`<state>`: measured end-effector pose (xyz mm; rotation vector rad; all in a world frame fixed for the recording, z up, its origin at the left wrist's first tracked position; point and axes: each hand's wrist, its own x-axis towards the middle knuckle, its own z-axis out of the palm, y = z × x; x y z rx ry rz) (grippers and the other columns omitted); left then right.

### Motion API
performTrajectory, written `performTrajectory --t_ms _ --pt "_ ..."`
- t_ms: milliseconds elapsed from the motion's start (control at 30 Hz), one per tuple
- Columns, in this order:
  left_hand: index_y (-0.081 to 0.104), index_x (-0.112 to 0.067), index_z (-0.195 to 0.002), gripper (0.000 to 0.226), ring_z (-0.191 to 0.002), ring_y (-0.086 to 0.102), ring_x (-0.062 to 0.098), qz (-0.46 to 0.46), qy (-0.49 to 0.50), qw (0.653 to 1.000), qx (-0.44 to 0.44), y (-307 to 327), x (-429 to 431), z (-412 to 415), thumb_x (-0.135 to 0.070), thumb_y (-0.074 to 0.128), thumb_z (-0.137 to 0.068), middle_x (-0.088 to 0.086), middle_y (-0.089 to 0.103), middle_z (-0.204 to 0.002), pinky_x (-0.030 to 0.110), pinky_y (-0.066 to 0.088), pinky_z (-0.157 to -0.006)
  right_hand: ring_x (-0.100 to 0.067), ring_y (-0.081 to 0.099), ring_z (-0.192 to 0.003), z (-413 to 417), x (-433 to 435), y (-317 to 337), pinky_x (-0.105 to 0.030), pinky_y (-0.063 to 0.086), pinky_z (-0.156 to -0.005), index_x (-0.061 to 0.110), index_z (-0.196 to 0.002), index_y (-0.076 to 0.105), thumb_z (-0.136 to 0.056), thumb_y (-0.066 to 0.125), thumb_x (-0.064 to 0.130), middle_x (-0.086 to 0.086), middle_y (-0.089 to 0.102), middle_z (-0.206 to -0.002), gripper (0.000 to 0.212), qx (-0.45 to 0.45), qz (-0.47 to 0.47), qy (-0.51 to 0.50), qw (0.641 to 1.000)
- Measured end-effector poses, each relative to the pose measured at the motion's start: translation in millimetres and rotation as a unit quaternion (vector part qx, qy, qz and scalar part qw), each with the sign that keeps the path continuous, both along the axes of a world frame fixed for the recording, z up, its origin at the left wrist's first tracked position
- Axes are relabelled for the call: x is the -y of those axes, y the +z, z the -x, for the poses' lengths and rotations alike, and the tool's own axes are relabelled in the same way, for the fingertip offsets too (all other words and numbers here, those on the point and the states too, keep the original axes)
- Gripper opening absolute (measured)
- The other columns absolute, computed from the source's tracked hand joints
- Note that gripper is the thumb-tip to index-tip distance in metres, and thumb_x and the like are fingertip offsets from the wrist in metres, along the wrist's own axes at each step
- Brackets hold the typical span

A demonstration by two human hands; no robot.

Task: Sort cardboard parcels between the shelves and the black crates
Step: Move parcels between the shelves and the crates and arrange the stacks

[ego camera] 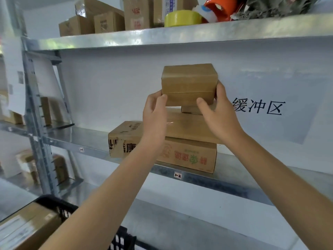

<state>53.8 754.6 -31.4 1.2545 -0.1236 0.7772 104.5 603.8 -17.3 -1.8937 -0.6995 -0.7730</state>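
Parcel (pixel 188 83): long axis is running crosswise above the stack (pixel 189 129).
Grip: left hand (pixel 155 112) and right hand (pixel 217 114) are clasping its ends.

What I can read from here
"缓冲区" in black on the back panel (pixel 257 107) at 3 o'clock. Shelf edge (pixel 198 179) tags: "1-2" (pixel 177 175) at 6, "1-1" (pixel 81 150) at 8. Bottom box (pixel 191 157): black "康".

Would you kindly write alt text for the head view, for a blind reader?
The left hand and right hand grip a small cardboard parcel above a stack of boxes on a metal shelf; a black crate sits lower left.
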Motion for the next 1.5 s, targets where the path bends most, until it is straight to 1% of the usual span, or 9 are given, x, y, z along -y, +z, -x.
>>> performTrajectory --t_ms 367,567,767,900,1067,1167,1267,1367,1500 --pt "0.065 -0.013 -0.104 0.025 -0.105 0.070 0.008 0.058 0.130 0.989 -0.043 -104 -78 84 -0.028 0.045 -0.103 0.000 0.076 -0.104 0.018 0.054 -0.091 0.004 0.050 -0.126 57 -72 -108 -0.027 0.042 -0.106 0.030 -0.144 0.039 -0.101 0.049 0.042 0.020 0.056 -0.135 0.045 -0.131 -0.076 0.244 0.958" --pt "0.061 -0.021 -0.090 0.027 -0.092 0.069 0.004 0.090 0.207 0.959 -0.172 -162 -111 135 -0.037 0.045 -0.104 0.002 0.069 -0.098 0.023 0.049 -0.086 0.008 0.058 -0.105 84 -123 -154 -0.004 0.041 -0.081 0.030 -0.109 0.053 -0.097 0.050 0.047 0.024 0.063 -0.105 0.022 -0.187 -0.082 0.289 0.935" --pt "0.062 -0.026 -0.091 0.026 -0.091 0.063 0.008 0.106 0.288 0.925 -0.222 -204 -140 192 -0.049 0.051 -0.097 -0.009 0.065 -0.092 0.033 0.051 -0.087 0.013 0.060 -0.100 117 -175 -200 -0.005 0.048 -0.074 0.028 -0.098 0.049 -0.090 0.056 0.048 0.019 0.061 -0.116 0.023 -0.251 -0.051 0.350 0.901" --pt "0.066 -0.032 -0.114 0.030 -0.095 0.064 -0.001 0.108 0.328 0.912 -0.219 -222 -156 235 -0.050 0.053 -0.095 -0.017 0.070 -0.099 0.026 0.049 -0.084 0.010 0.062 -0.103 141 -204 -228 -0.009 0.052 -0.077 0.034 -0.115 0.049 -0.089 0.058 0.049 0.018 0.063 -0.117 0.031 -0.309 -0.026 0.392 0.866" --pt "0.068 -0.040 -0.112 0.022 -0.099 0.064 -0.002 0.085 0.390 0.887 -0.231 -244 -165 288 -0.044 0.052 -0.097 -0.020 0.071 -0.105 0.019 0.050 -0.080 0.004 0.057 -0.116 171 -236 -255 -0.019 0.052 -0.090 0.044 -0.135 0.044 -0.096 0.058 0.041 0.019 0.057 -0.128 0.042 -0.347 0.042 0.440 0.827" --pt "0.066 -0.037 -0.113 0.020 -0.092 0.062 -0.010 0.078 0.423 0.869 -0.245 -258 -169 316 -0.033 0.051 -0.101 -0.029 0.068 -0.098 0.009 0.049 -0.071 0.005 0.057 -0.115 191 -252 -269 -0.021 0.051 -0.093 0.044 -0.128 0.048 -0.097 0.061 0.029 0.018 0.059 -0.126 0.037 -0.338 0.083 0.467 0.813" --pt "0.067 -0.035 -0.115 0.024 -0.100 0.061 -0.008 0.067 0.461 0.845 -0.263 -270 -173 344 -0.021 0.053 -0.101 -0.026 0.069 -0.102 0.013 0.049 -0.081 0.010 0.059 -0.104 210 -261 -282 -0.008 0.049 -0.080 0.039 -0.111 0.056 -0.093 0.067 0.020 0.017 0.065 -0.114 0.028 -0.331 0.106 0.480 0.805" --pt "0.069 -0.038 -0.110 0.029 -0.104 0.062 -0.001 0.045 0.506 0.815 -0.280 -276 -179 369 -0.014 0.057 -0.099 -0.014 0.069 -0.111 0.026 0.050 -0.088 0.003 0.062 -0.096 226 -270 -294 -0.016 0.051 -0.078 0.030 -0.102 0.058 -0.089 0.072 0.025 0.012 0.067 -0.104 0.019 -0.311 0.147 0.468 0.814" --pt "0.070 -0.036 -0.110 0.026 -0.100 0.061 0.004 0.029 0.538 0.786 -0.303 -287 -183 402 -0.015 0.059 -0.098 -0.012 0.067 -0.112 0.021 0.048 -0.080 -0.002 0.065 -0.089 249 -283 -300 -0.018 0.050 -0.077 0.024 -0.095 0.060 -0.088 0.065 0.044 0.008 0.067 -0.100 0.022 -0.348 0.148 0.493 0.784"
